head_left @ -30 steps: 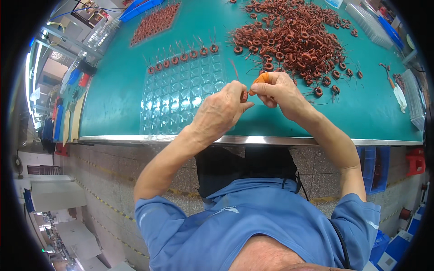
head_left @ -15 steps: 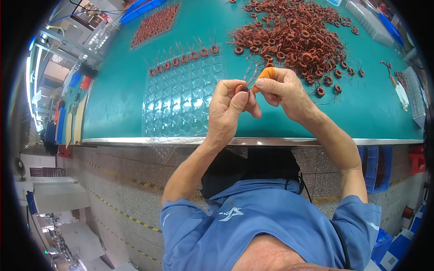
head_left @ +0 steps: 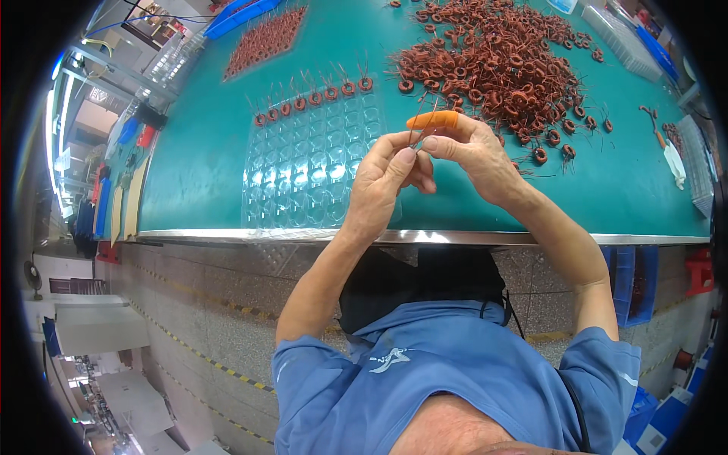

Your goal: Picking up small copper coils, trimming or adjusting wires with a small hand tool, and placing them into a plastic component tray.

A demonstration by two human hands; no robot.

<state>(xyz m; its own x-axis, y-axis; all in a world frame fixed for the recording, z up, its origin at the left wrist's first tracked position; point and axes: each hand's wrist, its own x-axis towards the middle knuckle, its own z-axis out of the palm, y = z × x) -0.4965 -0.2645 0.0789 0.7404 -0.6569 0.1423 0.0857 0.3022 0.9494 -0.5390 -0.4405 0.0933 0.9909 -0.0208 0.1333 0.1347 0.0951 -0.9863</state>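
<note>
My left hand (head_left: 377,178) is closed in a pinch on a copper-wound ring coil. Fingers hide the ring itself now, but its thin wire leads (head_left: 434,108) stick up between my hands. My right hand (head_left: 485,159), an orange finger cot (head_left: 431,120) on its index finger, pinches at those leads, its thumb close to my left fingertips. To the left lies a clear blister tray (head_left: 294,176), its far row holding several ring coils (head_left: 315,98) with leads pointing away. Beyond my right hand spreads a big heap of similar coils (head_left: 504,64).
A second batch of coils (head_left: 265,39) sits in rows at the far left, beside a blue bin (head_left: 241,17). Clear trays (head_left: 623,44) are stacked at the far right. A white-wrapped tool (head_left: 673,164) lies near the right edge. The table's metal front edge (head_left: 432,238) runs below my hands.
The ring coil, visible at my left fingertips before, is now hidden behind my fingers. My right thumb and orange-capped finger have shifted left over the leads, closer to my left hand.
</note>
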